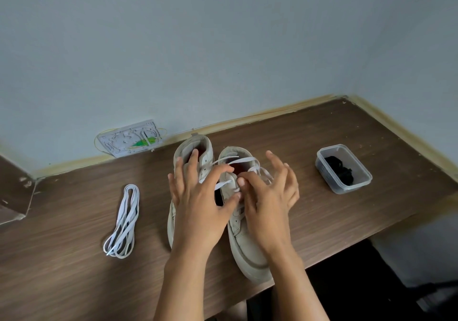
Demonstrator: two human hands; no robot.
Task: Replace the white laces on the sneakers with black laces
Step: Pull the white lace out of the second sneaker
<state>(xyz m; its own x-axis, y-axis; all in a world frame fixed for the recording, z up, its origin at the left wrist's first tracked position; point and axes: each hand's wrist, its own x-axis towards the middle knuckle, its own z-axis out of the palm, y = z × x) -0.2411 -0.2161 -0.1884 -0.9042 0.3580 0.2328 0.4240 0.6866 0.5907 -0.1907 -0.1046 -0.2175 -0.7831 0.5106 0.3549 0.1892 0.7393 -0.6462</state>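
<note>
Hands: left hand (198, 196) and right hand (266, 196) pinch the white lace (224, 184) on the right sneaker (245, 246)
Left sneaker (198, 147): just beside, mostly hidden
Removed white lace (124, 221): bundled on worktop (74, 271), left
Black laces (340, 170): inside tub (364, 179), right

A brown wooden tabletop (322, 147) was seen carrying two pale sneakers (247, 251) mid-table, loose white laces (124, 221) toward the left edge, a plastic container (343, 169) toward the right.
</note>
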